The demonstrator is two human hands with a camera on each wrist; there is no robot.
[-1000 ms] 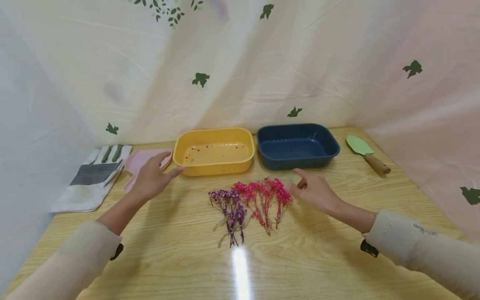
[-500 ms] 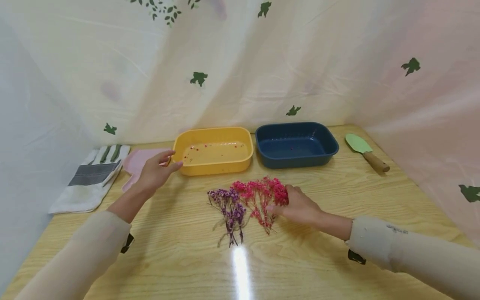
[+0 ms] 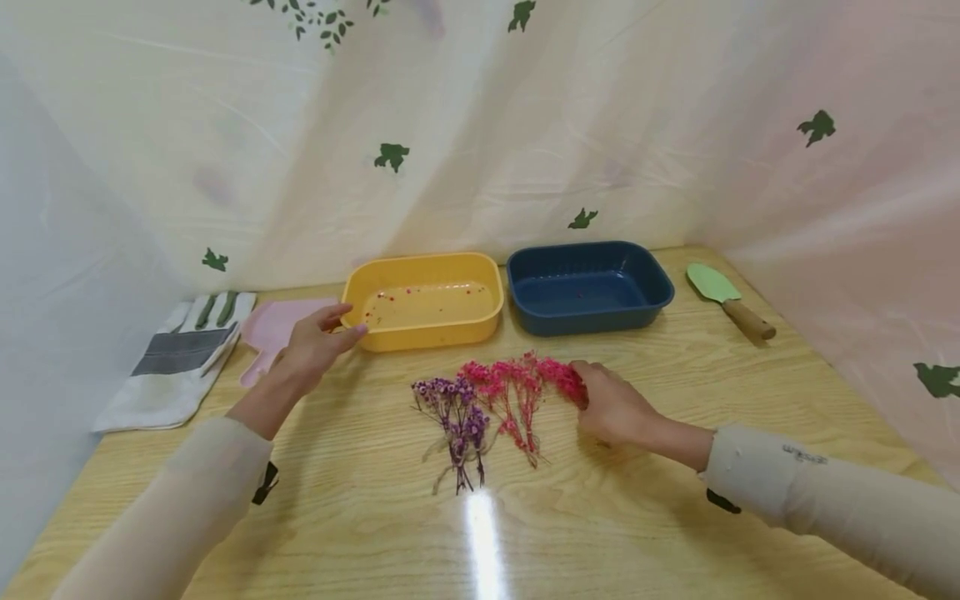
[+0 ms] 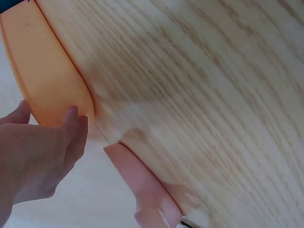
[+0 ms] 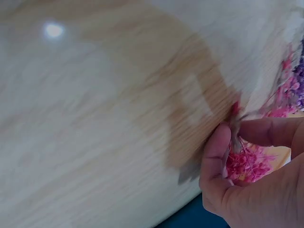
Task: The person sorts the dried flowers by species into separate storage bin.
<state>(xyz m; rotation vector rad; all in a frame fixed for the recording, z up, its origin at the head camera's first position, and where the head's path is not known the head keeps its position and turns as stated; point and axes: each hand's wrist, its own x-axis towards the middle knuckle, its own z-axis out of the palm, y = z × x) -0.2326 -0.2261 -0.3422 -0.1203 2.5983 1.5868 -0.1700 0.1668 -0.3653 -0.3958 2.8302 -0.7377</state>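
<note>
A sprig of pink dried flowers is pinched between the thumb and fingers of my right hand. In the right wrist view, thumb and fingertip meet on its stems at a bit of twine, with pink blossoms below. Other pink dried flowers lie just left of it, beside a purple dried flower bunch. My left hand is at the left end of the yellow basin. Its fingers and thumb spread around the corner and appear to touch the wall in the left wrist view.
Right of the yellow basin stands a dark blue basin. A green trowel with wooden handle lies at the far right. A pink scoop-like item and a work glove lie at the left. A curtain hangs behind.
My right hand has come down onto the pink flowers, gripped one sprig and drawn it slightly right, apart from the others. My left hand has moved slightly right, to the yellow basin's corner.
</note>
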